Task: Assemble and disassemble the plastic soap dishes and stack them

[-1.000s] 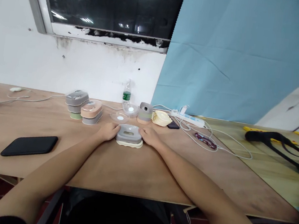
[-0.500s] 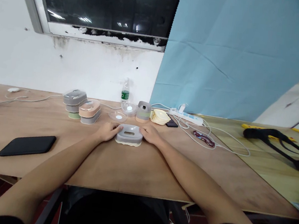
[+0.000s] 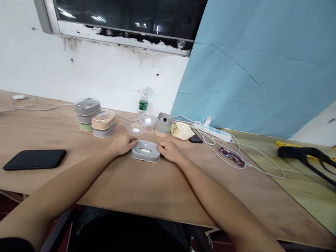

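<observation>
A grey, rounded-rectangular plastic container part (image 3: 145, 152) with a slot in its top lies on the table in front of me. Cream shows through the slot. My left hand (image 3: 125, 144) grips its left end, fingers curled and thumb pressed on the rim. At the opposite end, my right hand (image 3: 168, 150) holds it the same way. Behind it lie clear, dome-like plastic covers (image 3: 135, 129) with white centres. A grey, green and peach stack (image 3: 163, 125) stands beside a pile of cream plastic parts (image 3: 182, 131).
To the left stand a grey-and-green stack (image 3: 86, 112) and a peach-and-grey stack (image 3: 103, 123). A black phone-like slab (image 3: 35, 159) lies nearer me. At the back are a bottle (image 3: 143, 100) and a power strip (image 3: 216, 132) with loose white cables. Black straps (image 3: 311, 156) lie at right.
The cream edge that showed below the grey part is now mostly out of sight, and cream fills the slot. Both hands keep their grip. The view has shifted slightly.
</observation>
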A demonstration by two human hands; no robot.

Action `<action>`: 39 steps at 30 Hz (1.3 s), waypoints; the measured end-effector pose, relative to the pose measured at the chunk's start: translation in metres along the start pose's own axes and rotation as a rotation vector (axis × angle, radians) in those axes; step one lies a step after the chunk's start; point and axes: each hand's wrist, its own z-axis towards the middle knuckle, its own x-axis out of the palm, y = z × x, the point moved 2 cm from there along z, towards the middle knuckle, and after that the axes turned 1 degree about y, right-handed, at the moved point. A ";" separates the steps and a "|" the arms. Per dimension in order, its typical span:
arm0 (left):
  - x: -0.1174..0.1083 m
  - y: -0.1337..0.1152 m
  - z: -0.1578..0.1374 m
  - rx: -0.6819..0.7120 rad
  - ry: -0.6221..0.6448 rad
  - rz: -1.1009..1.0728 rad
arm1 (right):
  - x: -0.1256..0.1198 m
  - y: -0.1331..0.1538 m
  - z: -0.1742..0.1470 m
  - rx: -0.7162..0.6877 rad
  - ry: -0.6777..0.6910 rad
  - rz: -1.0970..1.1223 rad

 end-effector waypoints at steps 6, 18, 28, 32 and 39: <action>0.004 0.022 0.012 0.002 -0.161 0.082 | 0.001 -0.003 0.000 -0.011 -0.020 0.017; -0.002 0.029 0.011 -0.014 -0.228 0.199 | 0.003 -0.003 0.000 -0.035 -0.052 -0.031; -0.028 -0.014 -0.008 0.274 -0.534 0.255 | -0.011 0.023 -0.010 0.006 -0.475 -0.049; -0.027 -0.030 -0.013 0.394 -0.441 0.240 | -0.007 0.041 -0.013 -0.103 -0.488 -0.009; -0.037 -0.031 -0.016 0.246 -0.643 0.097 | -0.004 0.032 -0.014 -0.070 -0.489 0.251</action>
